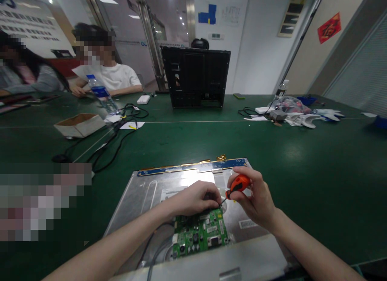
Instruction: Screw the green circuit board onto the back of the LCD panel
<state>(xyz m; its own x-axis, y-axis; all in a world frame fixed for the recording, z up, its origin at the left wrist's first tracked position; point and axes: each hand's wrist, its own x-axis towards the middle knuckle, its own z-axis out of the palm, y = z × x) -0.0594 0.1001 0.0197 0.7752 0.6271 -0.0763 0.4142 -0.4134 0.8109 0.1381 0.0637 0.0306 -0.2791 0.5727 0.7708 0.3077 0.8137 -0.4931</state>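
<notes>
A silver metal display panel (136, 200) lies on the green table, with a blue circuit strip (223, 164) along its far edge. On the panel is a green circuit board (203, 231). My right hand (255, 194) grips a short red and black screwdriver (240, 183), its tip angled down-left to the board's far right corner. My left hand (201, 198) is closed at that same corner, fingertips beside the screwdriver's tip; whatever they pinch is too small to make out. Grey and black cables (157, 248) run to the left of the board.
A black monitor casing (198, 77) stands at the far side. Back left are an open box (80, 125), a water bottle (104, 96), black cables (116, 148) and two seated people. Plastic bags (292, 105) and white gloves (305, 119) lie back right.
</notes>
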